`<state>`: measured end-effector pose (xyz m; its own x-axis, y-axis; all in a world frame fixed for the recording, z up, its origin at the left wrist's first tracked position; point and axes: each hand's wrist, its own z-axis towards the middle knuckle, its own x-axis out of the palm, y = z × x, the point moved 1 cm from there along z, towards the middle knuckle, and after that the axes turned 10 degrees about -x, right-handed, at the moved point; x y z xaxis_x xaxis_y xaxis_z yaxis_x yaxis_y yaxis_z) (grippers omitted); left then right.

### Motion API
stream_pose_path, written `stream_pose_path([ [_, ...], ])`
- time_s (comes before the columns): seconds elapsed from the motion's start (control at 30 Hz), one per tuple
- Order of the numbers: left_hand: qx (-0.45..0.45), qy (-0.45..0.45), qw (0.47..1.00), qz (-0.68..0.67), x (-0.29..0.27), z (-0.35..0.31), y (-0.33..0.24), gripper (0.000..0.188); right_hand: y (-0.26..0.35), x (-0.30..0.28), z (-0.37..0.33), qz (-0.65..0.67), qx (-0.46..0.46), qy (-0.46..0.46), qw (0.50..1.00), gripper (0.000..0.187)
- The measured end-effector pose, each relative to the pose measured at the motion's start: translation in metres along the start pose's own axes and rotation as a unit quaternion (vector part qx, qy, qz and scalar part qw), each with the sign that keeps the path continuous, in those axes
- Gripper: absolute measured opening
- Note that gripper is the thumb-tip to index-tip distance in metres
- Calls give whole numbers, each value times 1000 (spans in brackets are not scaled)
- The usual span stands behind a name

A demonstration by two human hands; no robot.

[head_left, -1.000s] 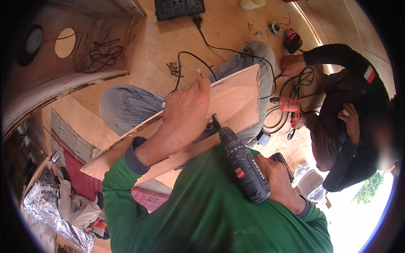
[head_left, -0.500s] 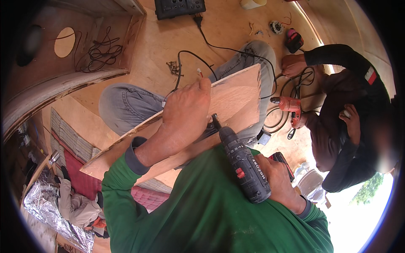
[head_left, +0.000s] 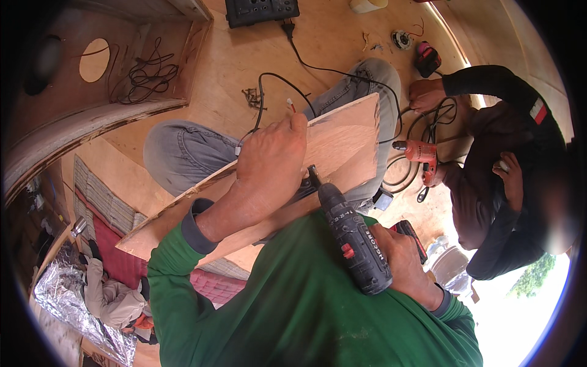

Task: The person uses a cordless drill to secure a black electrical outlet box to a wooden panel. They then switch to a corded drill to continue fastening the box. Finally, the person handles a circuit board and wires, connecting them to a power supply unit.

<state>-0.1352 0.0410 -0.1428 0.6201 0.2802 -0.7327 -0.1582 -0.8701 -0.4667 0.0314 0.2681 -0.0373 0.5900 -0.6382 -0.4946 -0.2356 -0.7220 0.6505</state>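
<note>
Barely anything has changed across the last second: the left hand [head_left: 272, 150] keeps its place on the wooden board [head_left: 351, 140], the right hand [head_left: 400, 260] stays wrapped around the handle of the black cordless drill [head_left: 351, 241], and only a faint drift of the whole view shows. That stillness suggests, as a judgement, a steady hold at one spot, with the board being braced while the drill is lined up or run; whether its chuck is turning cannot be told. The hands are apart. The left one bears on the board near the centre of the frame, but its fingers are mostly hidden, so how tightly they grip is unclear. A thin red and white piece [head_left: 291, 105] pokes out just beyond that hand. The board lies aslant across the crossed legs in grey jeans [head_left: 192, 147], from the left of centre up to the upper right of centre. It is pale brown with streaky grain, and its edges look rough and dark in places. The drill, at lower centre, has red accents and tilts toward the upper left; its nose ends close beside the left hand, over a dark patch, and contact there cannot be made out.
</note>
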Motion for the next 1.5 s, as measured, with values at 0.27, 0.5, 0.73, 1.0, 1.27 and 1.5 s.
stream_pose_path([
  [0.27, -2, 0, 1000, 3, -1, 0, -1, 61, -1, 0, 1, 2, -1, -2, 1000, 35],
  [0.5, 0, 0, 1000, 0, 0, 0, 0, 62, 2, -3, 2, 22, 10, 7, 1000, 35],
  [0.73, 0, -3, 1000, -3, 0, -1, 0, 62, 0, -3, 5, 0, -10, 6, 1000, 36],
  [1.0, -2, -2, 1000, -4, -1, -1, -1, 61, 1, -5, 5, -8, -19, 5, 1000, 42],
  [1.27, -2, 1, 1000, 0, -1, -1, -2, 60, 0, -8, 3, -39, 10, 28, 999, 39],
  [1.5, 2, -4, 1000, -10, -2, -2, -2, 62, -1, -8, 2, -38, 22, 36, 998, 38],
])
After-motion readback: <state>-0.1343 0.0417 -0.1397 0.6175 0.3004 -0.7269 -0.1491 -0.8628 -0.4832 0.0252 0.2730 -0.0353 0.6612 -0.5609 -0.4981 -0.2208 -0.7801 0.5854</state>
